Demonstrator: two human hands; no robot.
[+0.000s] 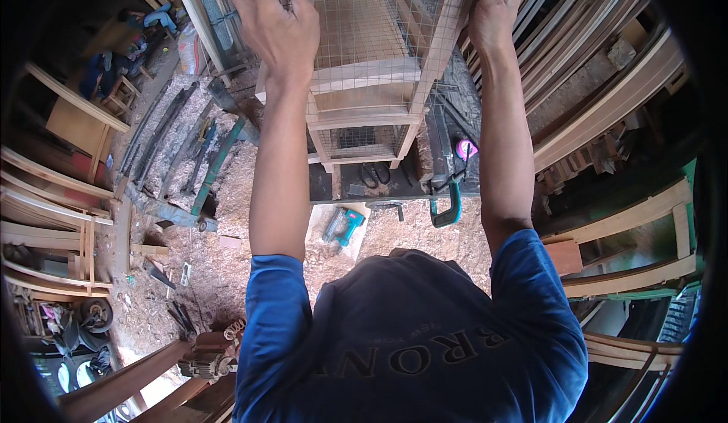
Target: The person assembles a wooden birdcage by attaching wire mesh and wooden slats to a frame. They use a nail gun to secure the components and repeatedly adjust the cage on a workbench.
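A tall pale wooden frame [364, 74] with shelf-like crosspieces stands in front of me. A wire mesh sheet [362, 13] lies over its upper part. My left hand [279, 25] is closed at the mesh's left edge, with thumb and fingers on it near the top of the view. At the opposite edge, beside the right post, my right hand [493, 4] is closed too. Some fingertips of both hands are cut off or hidden. Both arms reach forward, far apart.
Below the frame are a dark workbench [322, 188], a green clamp [449, 207] and a pink tape measure [465, 148]. A teal power tool [345, 226] lies on shavings. Long boards [591, 36] fill the right side; a green-and-grey metal stand [216, 169] is at left.
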